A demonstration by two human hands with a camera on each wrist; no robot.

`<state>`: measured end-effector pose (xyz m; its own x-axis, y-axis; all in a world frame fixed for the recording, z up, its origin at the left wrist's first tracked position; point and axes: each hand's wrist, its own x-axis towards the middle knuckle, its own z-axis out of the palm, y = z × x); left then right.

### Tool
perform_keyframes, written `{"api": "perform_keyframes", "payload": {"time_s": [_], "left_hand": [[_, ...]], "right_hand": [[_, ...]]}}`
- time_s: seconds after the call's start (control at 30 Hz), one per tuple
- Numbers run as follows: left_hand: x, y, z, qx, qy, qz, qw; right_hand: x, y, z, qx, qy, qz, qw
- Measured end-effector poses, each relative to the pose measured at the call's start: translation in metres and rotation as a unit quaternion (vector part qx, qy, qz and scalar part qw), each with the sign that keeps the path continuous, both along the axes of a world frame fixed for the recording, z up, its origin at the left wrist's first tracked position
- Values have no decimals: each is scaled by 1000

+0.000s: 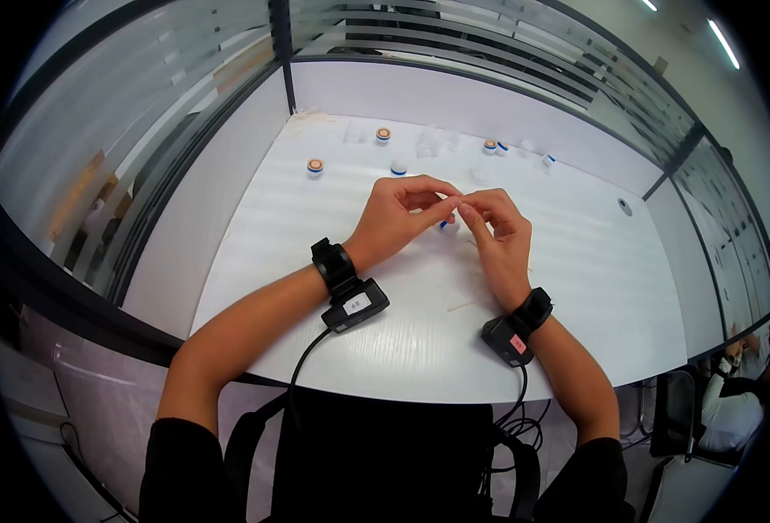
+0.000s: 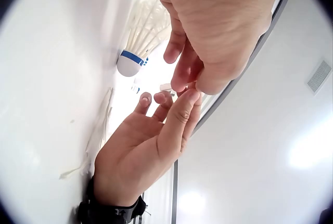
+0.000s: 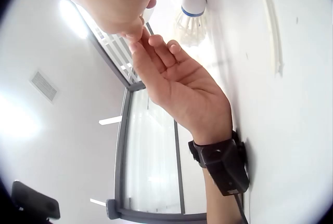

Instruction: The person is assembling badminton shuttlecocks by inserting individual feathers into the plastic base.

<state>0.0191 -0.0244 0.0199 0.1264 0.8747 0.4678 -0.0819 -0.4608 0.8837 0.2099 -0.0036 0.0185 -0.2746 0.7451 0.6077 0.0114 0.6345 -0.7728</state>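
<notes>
My left hand (image 1: 389, 216) and right hand (image 1: 500, 234) meet over the white table, thumb and forefinger of each pinched together, tip to tip. A small thin piece (image 2: 191, 84) shows between the fingertips in the left wrist view; I cannot tell what it is. The other fingers are loosely bent. A shuttlecock (image 2: 130, 63) with white cork and blue band lies below the hands, mostly hidden in the head view. Another shuttlecock (image 3: 193, 4) lies beyond the left hand. Thin pale stems (image 1: 465, 305) lie on the table under the right hand.
Toward the back stand several shuttlecocks, including one with a ringed orange end (image 1: 315, 166) and another (image 1: 383, 136). Low partition walls (image 1: 454, 91) enclose the table (image 1: 359, 357). A cable (image 1: 294, 375) hangs from the left wrist camera. A seated person (image 1: 733, 405) is at far right.
</notes>
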Motion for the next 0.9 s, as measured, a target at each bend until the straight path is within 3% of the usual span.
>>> {"api": "perform_keyframes", "payload": {"time_s": [0.27,0.5,0.6,0.7,0.9], "left_hand": [[0,5,-2,-20,-11,-13,1000],[-3,0,3,-78,67,-40,994],[-1,0,2,-53,101,-20,993],[-1,1,1,-83,57,-64,993],[-3,4,-1,-71,71,-42,994]], "right_hand": [[0,2,-1,-14,1,6,1000],[2,1,-1,-61,23,13,998],[1,0,1,-81,59,45,994],[0,-2,3,-62,30,-17,998],[1,9,-7,-42,28,-91,995]]}}
